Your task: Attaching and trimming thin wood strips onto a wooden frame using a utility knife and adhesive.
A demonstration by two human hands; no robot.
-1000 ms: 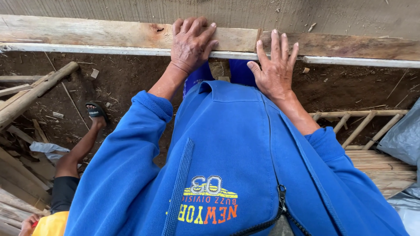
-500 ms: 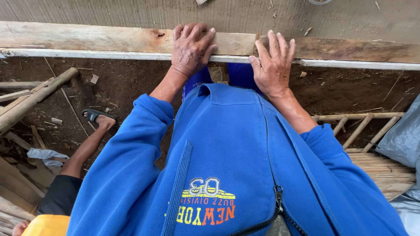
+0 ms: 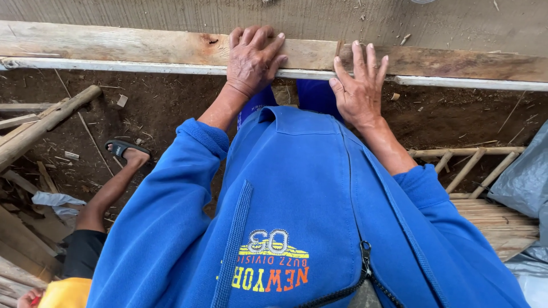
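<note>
**On the plank: both hands flat, board running left-right**

On the wooden plank (image 3: pixel 142 48), which runs w/ its long axis left-to-right across the top of the view, both hands press down side by side. Left hand (image 3: pixel 251 60) lies palm-down on the plank, fingers curled loosely over its top face near a dark knot; not gripping, just resting on it. Right hand (image 3: pixel 359 85) is spread open, fingers splayed, palm at the plank's near edge where a pale metal strip (image 3: pixel 114 66) runs along it. Hands are just beside each other, about equally near the plank; left sits a bit further onto it.

Beyond the plank: a grey concrete surface (image 3: pixel 171 14) w/ scattered debris. Below the plank's near edge: bare dirt ground (image 3: pixel 160 111), open room there. Left of the plank's middle & lower, another person's leg w/ a black sandal (image 3: pixel 121 148); a round timber pole (image 3: pixel 45 122) slants nearby. Right & below the plank: a bamboo ladder-like frame (image 3: pixel 468 162) and grey tarp (image 3: pixel 525 177).
</note>
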